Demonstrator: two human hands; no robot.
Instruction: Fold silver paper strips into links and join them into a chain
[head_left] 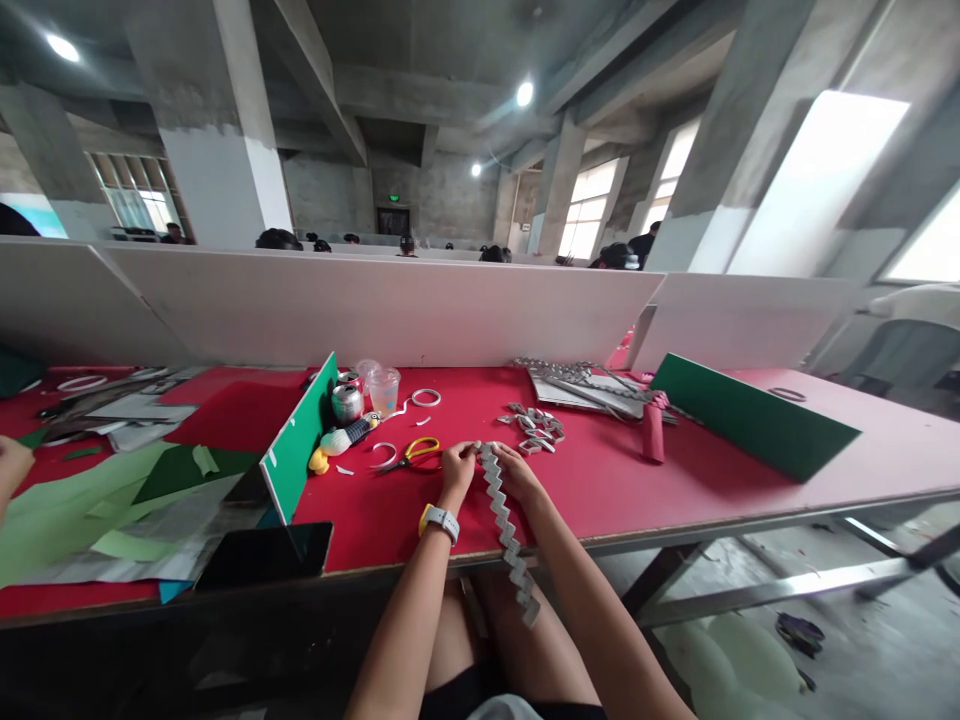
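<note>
A grey zigzag strip of folded paper hangs from my fingers over the table's front edge, its lower end above my lap. My left hand pinches near its top end, fingers closed. From the other side my right hand grips the same top end, also closed. Just beyond my hands lies a loose pile of small folded grey paper pieces. Yellow-handled scissors rest on the red table left of my left hand.
A green divider stands at left, beside cans, a plastic cup and tape rolls. More zigzag strips lie at the back, near a red wrapped object. A phone lies at the front left edge.
</note>
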